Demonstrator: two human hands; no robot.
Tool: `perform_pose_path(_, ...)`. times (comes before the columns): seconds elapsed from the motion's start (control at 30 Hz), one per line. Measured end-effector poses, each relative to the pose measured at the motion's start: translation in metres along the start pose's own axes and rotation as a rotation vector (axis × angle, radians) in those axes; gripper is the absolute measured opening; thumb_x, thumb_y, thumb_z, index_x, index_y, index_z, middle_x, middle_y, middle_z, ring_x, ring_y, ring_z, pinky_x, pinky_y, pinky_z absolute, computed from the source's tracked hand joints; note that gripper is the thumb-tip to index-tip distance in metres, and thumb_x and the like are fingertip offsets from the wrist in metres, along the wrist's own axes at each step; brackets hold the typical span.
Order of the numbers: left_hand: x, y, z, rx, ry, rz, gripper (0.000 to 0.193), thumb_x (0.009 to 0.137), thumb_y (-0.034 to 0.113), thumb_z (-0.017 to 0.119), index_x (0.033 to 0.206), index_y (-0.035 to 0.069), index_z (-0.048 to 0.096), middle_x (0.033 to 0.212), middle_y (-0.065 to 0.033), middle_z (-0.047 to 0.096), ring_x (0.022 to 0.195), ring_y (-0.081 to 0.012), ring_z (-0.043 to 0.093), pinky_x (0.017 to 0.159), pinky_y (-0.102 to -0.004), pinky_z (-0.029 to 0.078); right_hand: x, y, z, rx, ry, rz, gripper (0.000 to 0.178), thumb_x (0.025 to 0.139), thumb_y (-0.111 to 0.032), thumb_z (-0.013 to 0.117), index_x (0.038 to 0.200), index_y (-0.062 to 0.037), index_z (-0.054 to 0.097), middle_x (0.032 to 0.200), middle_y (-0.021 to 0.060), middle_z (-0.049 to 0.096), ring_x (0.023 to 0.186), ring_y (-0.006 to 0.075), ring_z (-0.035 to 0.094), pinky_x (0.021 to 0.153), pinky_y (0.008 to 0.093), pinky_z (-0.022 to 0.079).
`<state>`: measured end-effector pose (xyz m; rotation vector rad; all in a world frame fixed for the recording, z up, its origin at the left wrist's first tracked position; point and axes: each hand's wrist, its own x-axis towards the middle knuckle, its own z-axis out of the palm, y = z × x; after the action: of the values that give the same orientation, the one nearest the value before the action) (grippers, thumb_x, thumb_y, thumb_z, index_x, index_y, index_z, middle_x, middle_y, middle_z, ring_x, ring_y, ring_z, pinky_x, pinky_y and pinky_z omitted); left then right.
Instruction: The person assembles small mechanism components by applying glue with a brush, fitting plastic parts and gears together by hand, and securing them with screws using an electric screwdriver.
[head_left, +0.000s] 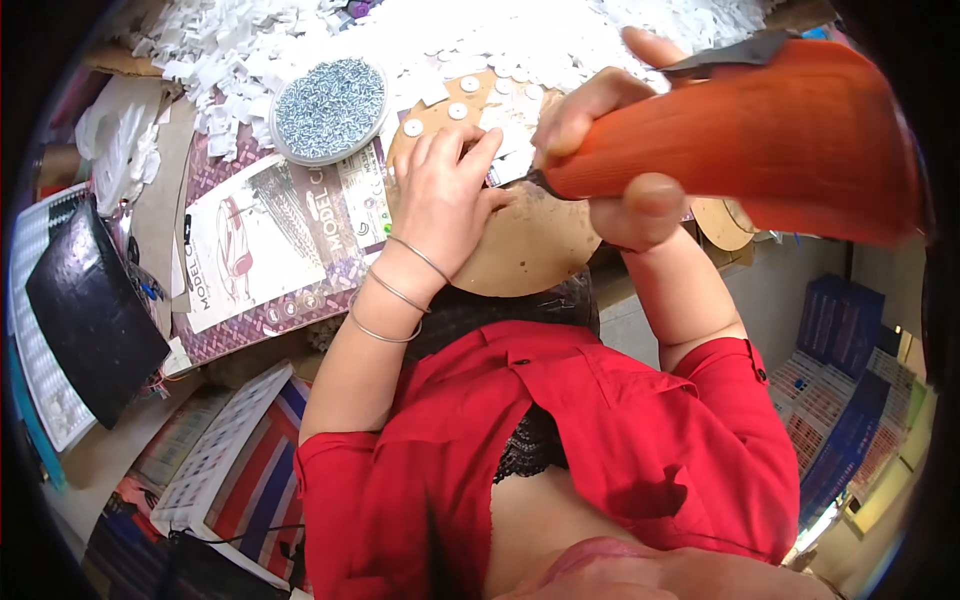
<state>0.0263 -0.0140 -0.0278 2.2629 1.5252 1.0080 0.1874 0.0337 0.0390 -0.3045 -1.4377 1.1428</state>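
My right hand (625, 160) is wrapped round an orange powered screwdriver (740, 140), which lies nearly level with its dark bit (530, 182) pointing left. The bit ends right by the fingers of my left hand (445, 190). Bent fingers and thumb of that hand press together over a round brown board (530, 245); whatever they hold is hidden from view. Small white discs (413, 127) with centre holes lie on the brown surface beyond my left fingers. A round clear tub (330, 110) full of small silvery screws stands to the left of them.
White plastic pieces (560, 35) are heaped across the back of the table. Printed cardboard (265, 240) covers its left side. A white basket (60, 300) with a black curved panel (95, 310) stands far left. Blue printed boxes (840, 320) are stacked low at the right.
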Motion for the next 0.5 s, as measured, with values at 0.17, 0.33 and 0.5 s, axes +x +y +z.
perform_pose_path(0.17, 0.003, 0.002, 0.001, 0.004, -0.051, -0.047, 0.050, 0.070, 0.021, 0.083, 0.116, 0.010, 0.067, 0.112, -0.0072, 0.061, 0.105, -0.0289, 0.056, 0.094, -0.0423, 0.040, -0.012, 0.008, -0.004, -0.029, 0.063, 0.067, 0.087, 0.087, -0.040, 0.076, 0.143, 0.0074, 0.029, 0.081, 0.0064, 0.064, 0.066, 0.0125, 0.058, 0.063, 0.0243, 0.050)
perform_pose_path(0.33, 0.004, 0.009, -0.002, -0.004, 0.020, -0.005, 0.046, 0.069, 0.019, 0.084, 0.112, 0.011, 0.068, 0.109, -0.0054, 0.061, 0.101, -0.0264, 0.056, 0.091, -0.0405, 0.039, 0.000, -0.013, -0.004, -0.008, 0.083, 0.074, 0.087, 0.084, -0.047, 0.078, 0.140, 0.0026, 0.034, 0.081, 0.0081, 0.064, 0.064, 0.0134, 0.061, 0.058, 0.0259, 0.050)
perform_pose_path(0.5, 0.002, 0.016, 0.004, -0.100, 0.137, 0.067, 0.015, 0.071, 0.019, 0.082, 0.075, 0.014, 0.068, 0.087, 0.0009, 0.061, 0.090, -0.0224, 0.057, 0.082, -0.0376, 0.035, 0.004, -0.034, 0.004, -0.201, 0.049, 0.212, 0.099, 0.084, -0.073, 0.063, 0.150, -0.0083, 0.027, 0.084, 0.0083, 0.060, 0.066, 0.0209, 0.060, 0.064, 0.0383, 0.054)
